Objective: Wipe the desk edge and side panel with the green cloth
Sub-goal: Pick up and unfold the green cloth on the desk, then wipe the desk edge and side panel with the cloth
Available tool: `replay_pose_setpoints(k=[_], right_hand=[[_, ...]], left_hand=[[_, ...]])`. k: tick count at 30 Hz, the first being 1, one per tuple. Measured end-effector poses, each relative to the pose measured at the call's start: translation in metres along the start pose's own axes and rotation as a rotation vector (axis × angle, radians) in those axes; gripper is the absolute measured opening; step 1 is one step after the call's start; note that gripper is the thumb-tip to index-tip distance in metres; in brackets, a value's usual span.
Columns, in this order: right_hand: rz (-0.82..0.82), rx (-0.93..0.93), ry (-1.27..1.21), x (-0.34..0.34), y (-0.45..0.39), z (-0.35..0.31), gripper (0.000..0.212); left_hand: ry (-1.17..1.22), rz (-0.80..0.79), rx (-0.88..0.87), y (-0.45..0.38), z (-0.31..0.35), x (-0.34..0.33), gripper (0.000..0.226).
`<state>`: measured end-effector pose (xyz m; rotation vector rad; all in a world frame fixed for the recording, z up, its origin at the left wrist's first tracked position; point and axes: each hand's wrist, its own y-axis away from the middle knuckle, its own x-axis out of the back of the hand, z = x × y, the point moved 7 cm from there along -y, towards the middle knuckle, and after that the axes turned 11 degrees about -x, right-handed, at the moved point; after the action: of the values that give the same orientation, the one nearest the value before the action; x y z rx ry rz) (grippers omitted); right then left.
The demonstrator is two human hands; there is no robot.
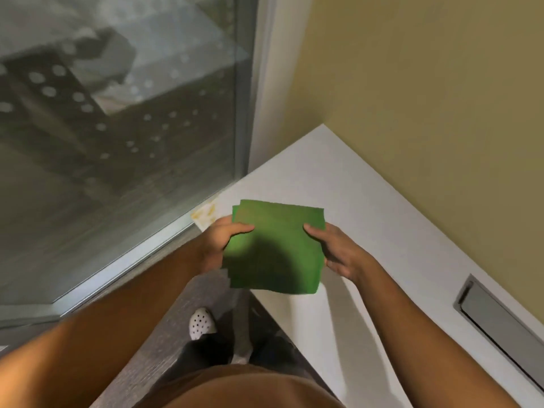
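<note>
A folded green cloth [275, 248] is held flat in front of me, above the near corner of a white desk [338, 178]. My left hand [219, 241] grips its left edge, thumb on top. My right hand [338, 251] grips its right edge, thumb on top as well. The desk's left edge [266, 312] runs down past the cloth toward my legs. The side panel below that edge is hidden from this angle.
A large glass window [117, 113] with a metal frame [244, 98] fills the left. A yellow-green wall [426, 83] backs the desk. A metal cable-slot cover [497, 319] sits in the desk at right. A yellowish patterned item [204, 216] lies by the desk corner. My white shoe [201, 322] stands on grey floor.
</note>
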<state>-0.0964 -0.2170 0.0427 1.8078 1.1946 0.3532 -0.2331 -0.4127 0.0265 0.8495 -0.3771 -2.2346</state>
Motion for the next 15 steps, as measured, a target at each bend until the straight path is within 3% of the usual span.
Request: replay_pose_setpoints(k=[5,10,15], right_hand=[[0.136,0.142,0.162,-0.035,-0.028,-0.052,0.038],[0.266,0.352,0.354,-0.048,-0.042,-0.113,0.026],[0.316,0.442,0.734,-0.05,-0.066,-0.091,0.039]], left_hand=[[-0.467,0.004,-0.211,-0.021,0.072,0.041,0.023],[-0.753,0.044,-0.475,-0.051,0.137,0.052,0.016],[-1.371,0.025,-0.587,-0.055,0.11,0.07,0.034]])
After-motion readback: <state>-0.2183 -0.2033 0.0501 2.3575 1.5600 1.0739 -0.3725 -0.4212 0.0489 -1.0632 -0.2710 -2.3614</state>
